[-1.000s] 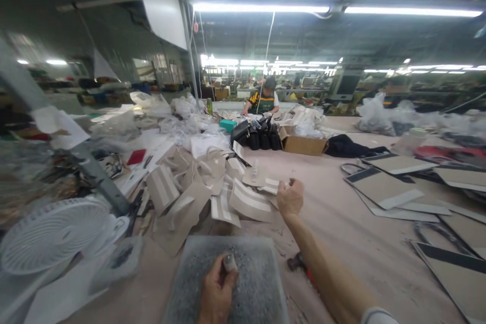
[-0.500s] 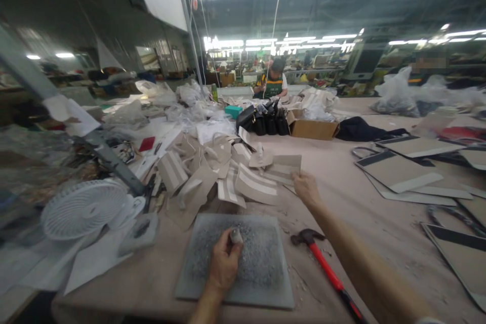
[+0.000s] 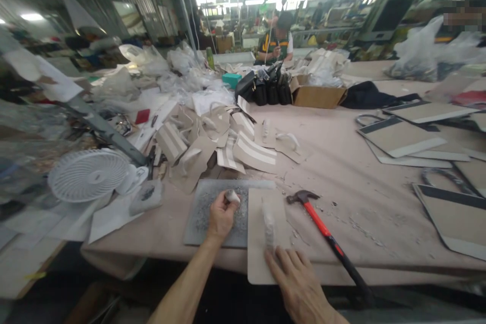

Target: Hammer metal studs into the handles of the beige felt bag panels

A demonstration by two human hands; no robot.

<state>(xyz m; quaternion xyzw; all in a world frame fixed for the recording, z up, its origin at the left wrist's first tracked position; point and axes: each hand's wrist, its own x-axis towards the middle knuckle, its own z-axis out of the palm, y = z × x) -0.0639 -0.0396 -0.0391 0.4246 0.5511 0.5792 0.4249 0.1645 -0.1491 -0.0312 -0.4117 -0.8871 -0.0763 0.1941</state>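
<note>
My left hand point(image 3: 223, 215) is closed around a short pale cylindrical piece point(image 3: 232, 196), held above a grey speckled slab point(image 3: 203, 207). Overlapping the slab's right side is a beige bag panel point(image 3: 256, 263), its near end past the table's front edge. A plastic-wrapped handle point(image 3: 269, 223) runs along the panel's middle. My right hand point(image 3: 298, 278) lies palm down over the panel's near right corner, fingers stretched out, thumb by the handle's lower end. To the right rests a claw hammer point(image 3: 321, 223) with a red and black grip, head towards the slab.
Beyond the slab lies a loose pile of beige panels point(image 3: 254, 152). A white fan point(image 3: 89, 174) and a metal post point(image 3: 110, 131) stand at left. Dark-banded panels point(image 3: 402, 136) lie at right. Black bags point(image 3: 266, 88), a cardboard box point(image 3: 319, 96) and a seated person point(image 3: 276, 43) are farther back.
My right hand has come from the pile to the table's front edge, and a beige panel now lies over the slab's right side. My left hand still holds the cylindrical piece. The view has tilted down.
</note>
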